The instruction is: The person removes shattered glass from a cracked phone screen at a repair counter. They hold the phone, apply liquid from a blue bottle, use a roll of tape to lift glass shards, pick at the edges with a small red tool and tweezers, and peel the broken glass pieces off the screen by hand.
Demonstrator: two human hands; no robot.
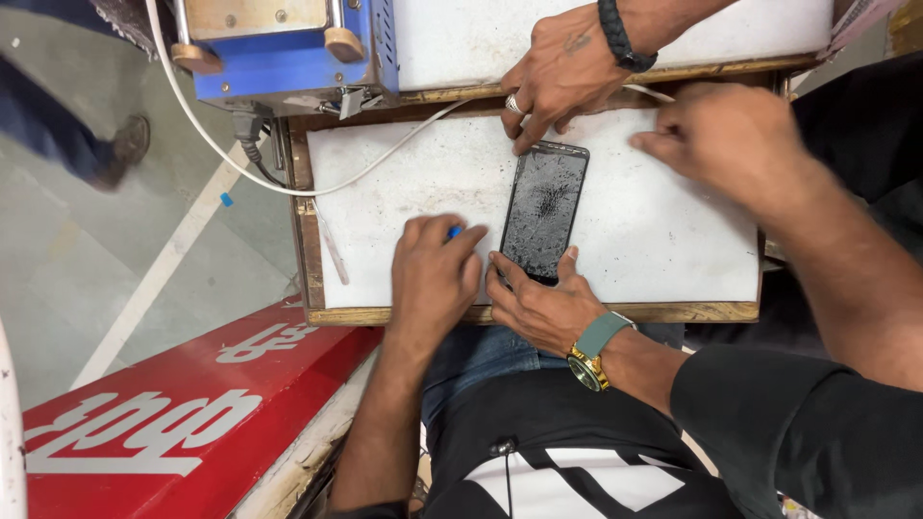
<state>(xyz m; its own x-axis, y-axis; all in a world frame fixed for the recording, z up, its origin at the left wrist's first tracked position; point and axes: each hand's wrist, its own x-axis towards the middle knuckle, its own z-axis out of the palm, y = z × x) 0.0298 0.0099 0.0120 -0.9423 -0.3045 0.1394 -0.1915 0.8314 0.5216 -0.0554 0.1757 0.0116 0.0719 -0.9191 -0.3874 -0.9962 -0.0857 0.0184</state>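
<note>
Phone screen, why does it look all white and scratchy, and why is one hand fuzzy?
Head view: the phone is sharp, and its cracked glass catches soft light with no strong glare. Head view: a co-worker's hand at the right is smeared by motion blur. Head view: the left hand, closed on a blue tool, and the right hand look crisp. Head view: shadows on the board are faint.

Cracked phone (544, 211) flat on white board (673, 240), left hand (433, 274) and right hand (543, 308) at its near end

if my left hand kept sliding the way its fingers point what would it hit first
Probably the left edge of the cracked phone: the left hand points up and right, straight at it.
</note>
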